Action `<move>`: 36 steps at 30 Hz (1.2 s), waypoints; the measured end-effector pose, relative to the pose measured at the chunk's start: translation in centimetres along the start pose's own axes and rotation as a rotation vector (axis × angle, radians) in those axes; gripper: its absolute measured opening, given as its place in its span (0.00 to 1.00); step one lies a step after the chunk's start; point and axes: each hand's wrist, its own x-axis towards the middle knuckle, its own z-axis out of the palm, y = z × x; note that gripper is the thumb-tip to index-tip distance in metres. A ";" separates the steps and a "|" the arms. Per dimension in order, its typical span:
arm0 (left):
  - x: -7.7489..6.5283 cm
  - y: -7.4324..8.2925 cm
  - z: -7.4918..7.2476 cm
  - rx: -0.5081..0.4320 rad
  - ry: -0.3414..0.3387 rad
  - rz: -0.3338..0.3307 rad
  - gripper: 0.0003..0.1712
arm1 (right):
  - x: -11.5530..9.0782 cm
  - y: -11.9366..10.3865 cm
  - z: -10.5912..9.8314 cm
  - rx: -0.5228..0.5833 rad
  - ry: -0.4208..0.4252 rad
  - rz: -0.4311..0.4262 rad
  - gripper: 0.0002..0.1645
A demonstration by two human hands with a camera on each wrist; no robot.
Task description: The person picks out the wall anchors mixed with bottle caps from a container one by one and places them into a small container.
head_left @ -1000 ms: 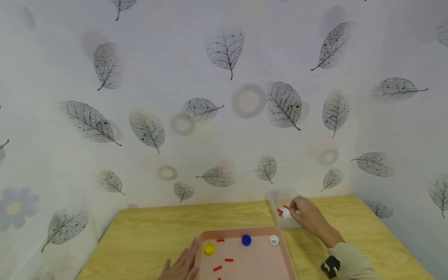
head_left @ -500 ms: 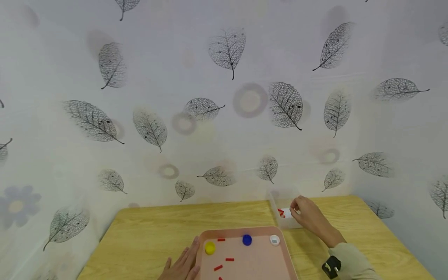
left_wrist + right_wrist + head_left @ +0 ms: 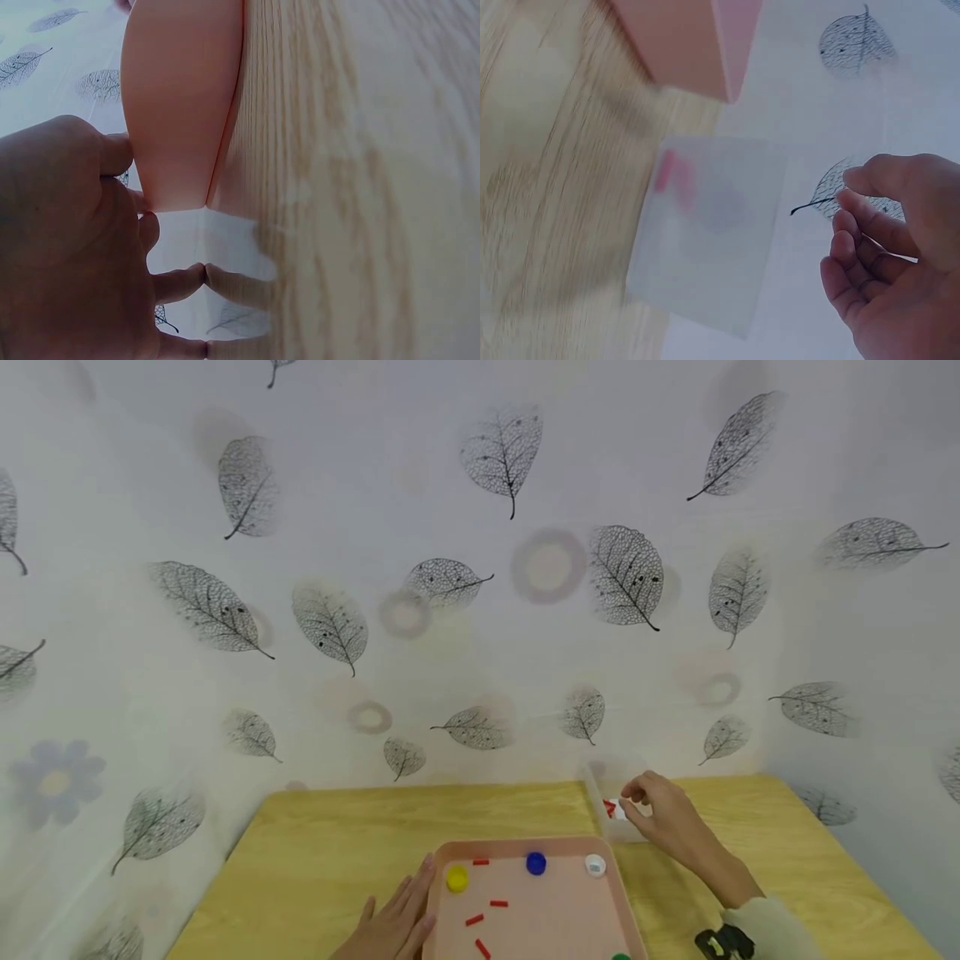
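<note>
My right hand (image 3: 663, 818) hovers over the translucent plastic box (image 3: 628, 832) at the table's back right. Its fingers are loosely bent, with thumb and forefinger slightly apart and nothing seen between them. Inside the box lie some short red sticks (image 3: 610, 809) and something white. My left hand (image 3: 393, 920) touches the left side of the pink tray (image 3: 525, 841). In the left wrist view, straight fingers (image 3: 180, 283) of that hand reach down to the table. Several short red sticks (image 3: 498, 903) lie scattered on the tray floor.
Inside the tray's far side stand a yellow cap (image 3: 457, 878), a blue cap (image 3: 536, 863) and a white cap (image 3: 595, 865). A green round thing (image 3: 621, 957) shows at the bottom edge. A leaf-patterned wall (image 3: 480, 652) rises behind the wooden table (image 3: 337, 827).
My right hand has let go of a red stick over the box, and its thumb and forefinger have parted. The left hand stays at the tray. The head view has tilted slightly.
</note>
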 end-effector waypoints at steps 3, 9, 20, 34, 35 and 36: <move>-0.9 -0.1 -0.3 0.171 0.038 0.148 0.60 | -0.2 -1.2 -0.3 0.042 -0.021 0.039 0.06; -1.2 0.1 -0.5 0.221 0.050 0.207 0.61 | -1.0 -3.3 -0.2 0.094 0.034 -0.008 0.08; -1.2 0.5 -0.6 0.233 0.028 0.159 0.60 | -3.0 -6.7 1.6 0.238 0.071 0.008 0.13; 0.9 0.8 -0.5 -0.140 -0.022 -0.145 0.37 | -4.3 -9.8 4.5 0.334 0.093 0.017 0.10; 0.9 0.8 -0.5 -0.139 -0.022 -0.146 0.37 | -4.4 -10.0 4.6 0.346 0.085 0.026 0.09; 1.0 0.8 -0.5 -0.139 -0.020 -0.146 0.37 | -4.4 -10.2 4.7 0.354 0.082 0.020 0.09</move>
